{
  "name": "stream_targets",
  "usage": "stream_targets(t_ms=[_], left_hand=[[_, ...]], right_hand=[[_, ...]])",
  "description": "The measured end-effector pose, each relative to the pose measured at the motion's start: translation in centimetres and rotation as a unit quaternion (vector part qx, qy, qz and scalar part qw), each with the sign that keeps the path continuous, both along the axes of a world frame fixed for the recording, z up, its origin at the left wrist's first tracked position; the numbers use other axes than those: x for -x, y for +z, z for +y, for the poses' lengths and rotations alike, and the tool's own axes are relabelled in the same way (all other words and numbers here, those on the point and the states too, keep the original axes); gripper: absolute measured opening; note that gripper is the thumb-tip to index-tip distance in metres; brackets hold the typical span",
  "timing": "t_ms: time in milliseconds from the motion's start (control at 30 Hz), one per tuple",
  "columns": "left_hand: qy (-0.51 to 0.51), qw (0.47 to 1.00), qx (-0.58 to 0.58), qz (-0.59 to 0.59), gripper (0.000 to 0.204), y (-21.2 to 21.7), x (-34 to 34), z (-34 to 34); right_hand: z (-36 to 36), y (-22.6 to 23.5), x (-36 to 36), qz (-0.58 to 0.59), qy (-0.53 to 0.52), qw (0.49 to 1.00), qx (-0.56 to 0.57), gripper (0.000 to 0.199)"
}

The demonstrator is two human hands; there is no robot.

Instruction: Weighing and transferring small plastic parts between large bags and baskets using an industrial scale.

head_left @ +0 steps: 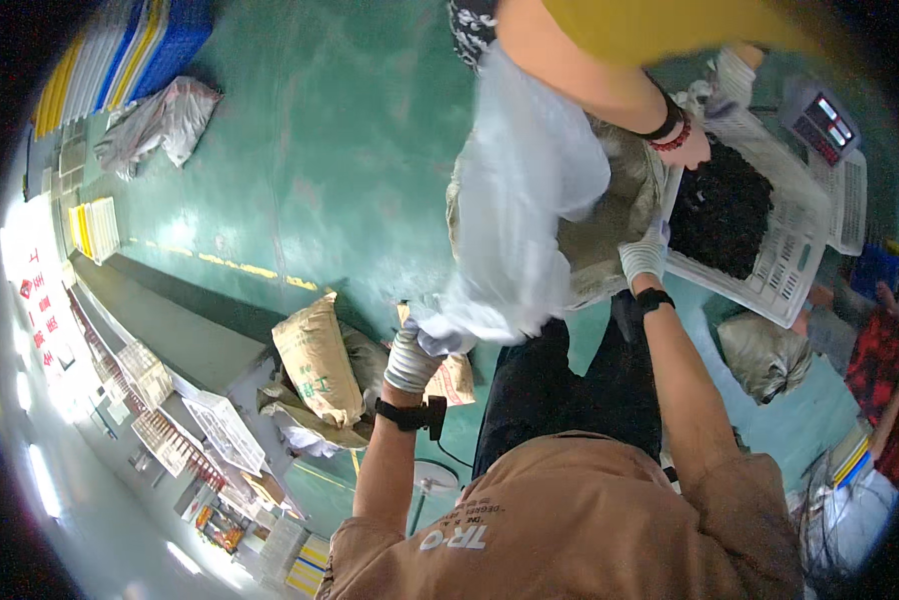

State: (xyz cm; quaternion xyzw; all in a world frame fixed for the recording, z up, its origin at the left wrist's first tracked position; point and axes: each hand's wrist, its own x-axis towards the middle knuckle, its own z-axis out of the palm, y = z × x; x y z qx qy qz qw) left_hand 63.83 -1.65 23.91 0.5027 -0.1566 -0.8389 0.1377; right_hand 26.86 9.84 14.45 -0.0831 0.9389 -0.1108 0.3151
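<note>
My left hand point(413, 362), in a white knit glove, is closed on the gathered edge of a translucent white plastic bag point(525, 200). The bag stretches up over the mouth of a tan woven sack point(615, 225). At the sack's right rim, my gloved right hand point(644, 258) grips the edge, right against a white plastic crate point(805, 225); its fingertips are partly hidden. Small black pieces point(725, 215) lie heaped in the crate, which is tilted. A co-worker's bare hand point(688, 150) reaches into the heap, and a gloved hand point(735, 78) is by the crate's far end.
A digital scale point(820, 120) stands beyond the crate. Filled paper sacks point(318, 360) stand left of me, beside a grey-topped bench point(195, 320). A tied sack point(765, 355) lies at right, near another person in red and black point(878, 360). Stacked panels point(120, 55) stand far left.
</note>
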Motion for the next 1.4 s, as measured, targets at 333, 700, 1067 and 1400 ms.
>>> stream_targets(t_ms=[333, 700, 1067, 1400], left_hand=[[0.148, 0.969, -0.103, 0.168, 0.035, -0.5, 5.0, 0.1], [0.341, 0.937, -0.039, -0.069, 0.03, -1.6, -7.1, -3.8], [-0.212, 0.607, 0.765, -0.049, 0.033, 8.4, 14.1, 1.1], [-0.652, 0.628, 0.377, -0.193, 0.057, -3.9, 12.2, 11.0]], right_hand=[[-12.5, 2.2, -9.8, 0.064, 0.421, 0.885, 0.188, 0.075], [-6.8, 5.5, 8.4, -0.13, 0.349, 0.887, 0.275, 0.039], [-1.5, 21.0, 1.3, -0.559, 0.005, 0.797, 0.229, 0.034], [4.4, 26.1, 8.3, -0.103, 0.313, 0.909, 0.257, 0.053]])
